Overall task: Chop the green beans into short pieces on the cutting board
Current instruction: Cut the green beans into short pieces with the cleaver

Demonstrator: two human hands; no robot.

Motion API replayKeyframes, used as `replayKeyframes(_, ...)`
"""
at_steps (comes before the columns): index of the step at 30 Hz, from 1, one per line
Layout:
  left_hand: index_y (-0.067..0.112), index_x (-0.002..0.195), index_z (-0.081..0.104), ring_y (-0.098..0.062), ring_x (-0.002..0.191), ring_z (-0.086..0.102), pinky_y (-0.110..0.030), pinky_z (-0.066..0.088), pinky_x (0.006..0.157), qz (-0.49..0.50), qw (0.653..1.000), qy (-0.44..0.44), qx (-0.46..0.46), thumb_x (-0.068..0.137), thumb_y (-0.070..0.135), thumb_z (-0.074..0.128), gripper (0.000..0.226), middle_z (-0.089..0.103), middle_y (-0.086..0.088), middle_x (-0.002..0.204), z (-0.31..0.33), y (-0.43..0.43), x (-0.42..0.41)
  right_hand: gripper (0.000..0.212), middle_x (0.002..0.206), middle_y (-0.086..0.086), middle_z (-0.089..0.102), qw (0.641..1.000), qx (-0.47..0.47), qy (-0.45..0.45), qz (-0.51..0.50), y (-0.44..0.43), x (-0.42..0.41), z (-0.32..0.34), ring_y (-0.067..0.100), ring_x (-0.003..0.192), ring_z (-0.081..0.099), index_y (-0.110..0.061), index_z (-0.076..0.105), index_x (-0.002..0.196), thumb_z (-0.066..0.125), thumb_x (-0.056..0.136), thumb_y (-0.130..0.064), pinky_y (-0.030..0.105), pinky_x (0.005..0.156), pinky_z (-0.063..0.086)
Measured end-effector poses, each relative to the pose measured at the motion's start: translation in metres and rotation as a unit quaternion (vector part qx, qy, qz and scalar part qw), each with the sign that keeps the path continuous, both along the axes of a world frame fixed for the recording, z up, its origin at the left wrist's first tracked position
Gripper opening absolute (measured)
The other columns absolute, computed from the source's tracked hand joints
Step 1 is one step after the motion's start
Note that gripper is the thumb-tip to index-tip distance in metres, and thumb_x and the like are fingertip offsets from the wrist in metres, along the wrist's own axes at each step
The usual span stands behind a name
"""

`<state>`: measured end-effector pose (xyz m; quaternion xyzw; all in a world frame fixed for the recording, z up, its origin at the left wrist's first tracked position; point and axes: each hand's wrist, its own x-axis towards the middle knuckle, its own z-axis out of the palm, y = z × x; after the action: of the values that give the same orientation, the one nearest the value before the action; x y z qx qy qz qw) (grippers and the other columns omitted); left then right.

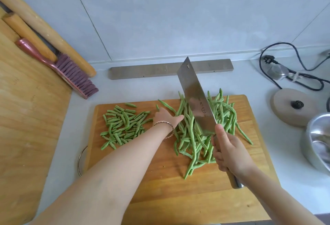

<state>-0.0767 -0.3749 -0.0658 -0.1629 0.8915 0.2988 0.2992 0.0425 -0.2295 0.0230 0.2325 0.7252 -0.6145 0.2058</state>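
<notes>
Right hand [230,153] grips the cleaver [194,96] handle, blade raised over the whole beans [192,135] at the cutting board [178,189] centre. Left hand [167,117], fingers extended, touches that pile. Cut pieces [123,125] lie on the board's left part.

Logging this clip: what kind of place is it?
Most likely a home kitchen counter: a wooden cutting board strewn with green beans, a cleaver in the right hand, and a metal bowl alongside.
</notes>
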Motion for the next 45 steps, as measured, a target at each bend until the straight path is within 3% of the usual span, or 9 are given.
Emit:
replayKeyframes(4,0.01,0.137,0.03,-0.025,0.104,0.056,-0.033,0.045,0.083,0.02,0.998,-0.021,0.064,0.088,0.024,0.057,0.057,0.053,-0.01,0.123,-0.006,0.02,-0.001,0.054,0.047,-0.002,0.023,1.0,0.001,-0.004,-0.005,0.006,-0.003,-0.003,0.013,0.041,0.018,-0.011,0.036,0.073,0.036,0.077,-0.065,0.026,0.044,0.016)
replayKeyframes(9,0.004,0.096,0.053,-0.022,0.084,0.059,-0.025,0.04,0.062,0.037,0.998,-0.032,0.045,0.083,0.015,0.061,0.019,0.059,-0.009,0.094,-0.007,0.023,-0.007,0.048,0.048,-0.001,0.024,1.0,0.002,-0.012,-0.005,0.01,-0.006,-0.007,0.012,0.04,0.018,-0.011,0.035,0.071,0.035,0.09,-0.056,0.025,0.043,0.017)
replayKeyframes(13,0.013,0.11,0.046,-0.024,0.111,0.054,-0.026,0.041,0.076,0.055,0.995,-0.066,0.049,0.083,0.014,0.065,0.033,0.053,-0.008,0.106,-0.004,0.025,-0.003,0.049,0.047,-0.002,0.024,1.0,0.004,-0.013,0.0,0.01,-0.007,-0.009,0.013,0.041,0.018,-0.012,0.033,0.07,0.036,0.087,-0.058,0.025,0.044,0.016)
replayKeyframes(18,0.002,0.102,0.054,-0.023,0.078,0.055,-0.029,0.043,0.067,0.054,0.995,-0.039,0.076,0.09,0.01,0.048,0.015,0.057,-0.009,0.085,-0.005,0.018,0.004,0.05,0.048,-0.003,0.023,1.0,0.013,-0.009,0.003,0.012,-0.006,-0.01,0.013,0.042,0.018,-0.011,0.034,0.07,0.036,0.087,-0.058,0.025,0.044,0.016)
replayKeyframes(22,0.004,0.115,0.05,-0.021,0.084,0.064,-0.033,0.054,0.077,0.095,0.986,-0.006,0.134,0.093,0.005,0.045,0.023,0.062,-0.008,0.098,0.003,-0.007,0.017,0.054,0.047,-0.003,0.023,1.0,0.022,0.006,0.0,0.016,-0.004,-0.006,0.015,0.044,0.017,-0.012,0.036,0.074,0.037,0.074,-0.066,0.026,0.044,0.016)
replayKeyframes(29,0.017,0.124,0.041,-0.01,0.042,0.036,-0.018,0.027,0.04,-0.085,0.983,0.162,0.01,0.096,0.027,0.045,0.03,0.051,0.0,0.064,0.034,-0.093,0.092,0.053,0.048,0.0,0.023,0.999,0.012,0.0,0.031,0.008,0.004,-0.008,0.014,0.043,0.018,-0.012,0.035,0.076,0.037,0.073,-0.064,0.024,0.043,0.017)
replayKeyframes(36,0.026,0.093,0.046,-0.003,0.053,0.039,-0.018,0.032,0.046,-0.233,0.966,0.054,-0.094,0.089,0.056,0.042,0.031,0.048,0.009,0.07,0.017,-0.139,0.166,0.047,0.046,-0.002,0.025,0.992,-0.007,-0.071,0.101,-0.018,0.026,-0.031,0.012,0.039,0.019,-0.012,0.034,0.07,0.035,0.092,-0.054,0.021,0.043,0.017)
replayKeyframes(42,0.019,0.105,0.047,-0.013,0.076,0.043,-0.017,0.024,0.047,-0.299,0.936,0.081,-0.167,0.094,0.051,0.035,0.036,0.037,0.01,0.08,-0.013,-0.135,0.17,0.044,0.04,-0.006,0.029,0.987,0.042,-0.12,0.102,-0.04,0.041,-0.058,0.01,0.033,0.025,-0.022,0.04,0.067,0.033,0.093,-0.056,0.018,0.039,0.025)
replayKeyframes(45,0.017,0.119,0.048,-0.016,0.087,0.05,-0.021,0.031,0.058,-0.333,0.919,0.108,-0.178,0.096,0.039,0.04,0.032,0.05,0.002,0.099,-0.017,-0.125,0.162,0.046,0.044,-0.004,0.031,0.988,0.058,-0.125,0.074,-0.044,0.042,-0.063,0.012,0.037,0.026,-0.019,0.043,0.07,0.032,0.093,-0.058,0.02,0.04,0.026)
